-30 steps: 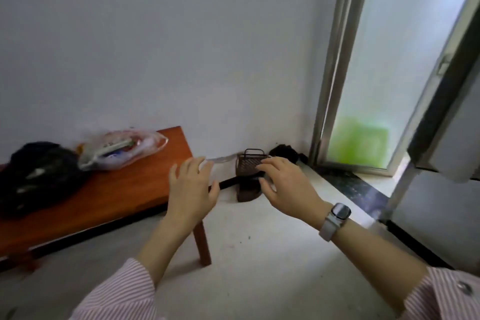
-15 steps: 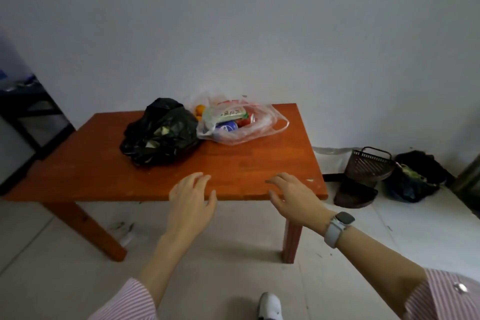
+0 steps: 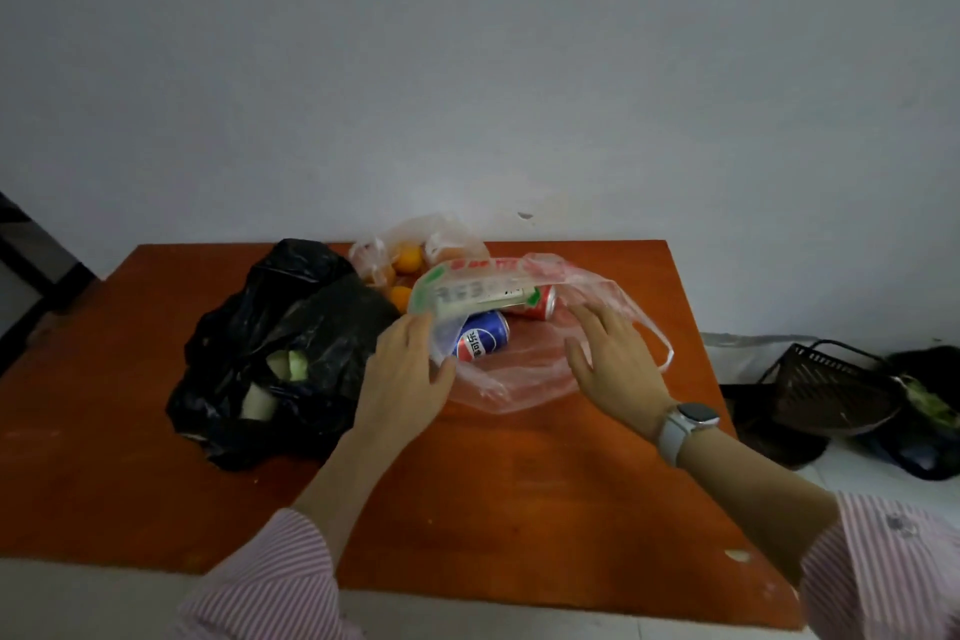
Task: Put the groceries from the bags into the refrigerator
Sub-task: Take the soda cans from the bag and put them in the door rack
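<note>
Both hands are at the mouth of the clear bag (image 3: 524, 369), which lies on its side in the middle of the table (image 3: 519, 483), its opening toward the person. The left hand (image 3: 402, 374) is at the mouth's 9 o'clock edge, fingers straight and close together against the film; whether it pinches the plastic I cannot tell. The right hand (image 3: 613, 359) hovers at 3 o'clock with fingers spread and relaxed, holding nothing. I judge the two are placed to spread the opening so a can may be reached.

Inside, the blue can (image 3: 480, 335) lies on its side nearest the mouth; the red can (image 3: 537, 303) lies behind it at 1 o'clock, under a white packet (image 3: 472, 294) that presses down on the bag's top. A black bag (image 3: 291, 327) slumps just beside, at 9 o'clock, something pale green showing through its gap. Oranges (image 3: 407, 259) in a third bag sit at 11 o'clock, by the wall.

The refrigerator is not in view. The near half of the table is bare wood, so there is room to draw cans toward 6 o'clock. The bag's loop handle (image 3: 660, 343) trails at 3 o'clock, short of the table's right edge; a basket (image 3: 831, 385) stands on the floor beyond.
</note>
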{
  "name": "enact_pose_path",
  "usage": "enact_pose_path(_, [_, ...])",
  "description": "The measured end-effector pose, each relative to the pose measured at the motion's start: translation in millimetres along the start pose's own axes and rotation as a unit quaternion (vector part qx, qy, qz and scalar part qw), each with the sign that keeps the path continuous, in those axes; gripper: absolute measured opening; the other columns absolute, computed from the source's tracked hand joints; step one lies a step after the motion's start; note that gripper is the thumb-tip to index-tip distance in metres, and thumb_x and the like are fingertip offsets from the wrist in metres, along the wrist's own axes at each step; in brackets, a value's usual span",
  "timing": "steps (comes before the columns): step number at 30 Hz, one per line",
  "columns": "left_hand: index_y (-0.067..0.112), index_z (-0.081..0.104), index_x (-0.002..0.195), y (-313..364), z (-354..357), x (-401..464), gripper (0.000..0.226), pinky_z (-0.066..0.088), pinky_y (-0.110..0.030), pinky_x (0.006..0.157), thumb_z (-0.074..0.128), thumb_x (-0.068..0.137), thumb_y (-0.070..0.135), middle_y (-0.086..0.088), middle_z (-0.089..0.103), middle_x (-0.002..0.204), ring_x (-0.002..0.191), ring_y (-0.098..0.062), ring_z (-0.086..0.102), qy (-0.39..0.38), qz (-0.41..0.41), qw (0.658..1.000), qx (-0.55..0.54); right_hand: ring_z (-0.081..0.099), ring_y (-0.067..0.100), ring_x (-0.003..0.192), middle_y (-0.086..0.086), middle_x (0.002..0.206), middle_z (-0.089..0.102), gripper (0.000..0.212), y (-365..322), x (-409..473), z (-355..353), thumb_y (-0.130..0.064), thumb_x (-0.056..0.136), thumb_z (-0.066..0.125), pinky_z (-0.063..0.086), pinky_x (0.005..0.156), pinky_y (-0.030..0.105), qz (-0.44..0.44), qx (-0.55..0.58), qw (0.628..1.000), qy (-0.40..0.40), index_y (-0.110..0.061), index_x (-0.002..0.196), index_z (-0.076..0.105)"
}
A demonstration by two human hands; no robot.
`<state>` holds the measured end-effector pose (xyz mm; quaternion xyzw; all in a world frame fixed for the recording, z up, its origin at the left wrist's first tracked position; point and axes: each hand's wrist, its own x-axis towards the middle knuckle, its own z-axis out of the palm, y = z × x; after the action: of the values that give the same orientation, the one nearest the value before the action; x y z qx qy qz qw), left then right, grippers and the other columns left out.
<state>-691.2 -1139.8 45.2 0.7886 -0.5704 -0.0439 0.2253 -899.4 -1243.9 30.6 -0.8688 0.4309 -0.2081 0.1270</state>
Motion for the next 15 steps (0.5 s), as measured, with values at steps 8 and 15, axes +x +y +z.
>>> enact_pose_path(8, [0.02,0.01,0.148,-42,79,126,0.09,0.024,-0.043,0.11,0.051,0.081,0.064,-0.008,0.007,0.156,0.143,-0.026,0.008,-0.116,0.019,0.99,0.081,0.007,0.028,0.143,0.007,0.155,0.013,0.058,36,119,58,-0.047,0.095,0.026,0.011,0.114,0.053,0.033,-0.092,0.986,-0.136,-0.022,0.146,0.013])
enact_pose_path(15, [0.021,0.0,0.148,-67,121,167,0.084,0.018,-0.044,0.111,0.03,0.086,0.068,-0.009,0.011,0.155,0.14,-0.031,0.013,-0.144,0.011,0.98,0.136,-0.003,0.027,0.143,-0.002,0.157,-0.006,0.064,63,190,108,-0.056,0.092,0.029,0.014,0.113,0.054,0.06,-0.06,0.955,-0.286,-0.038,0.145,-0.002])
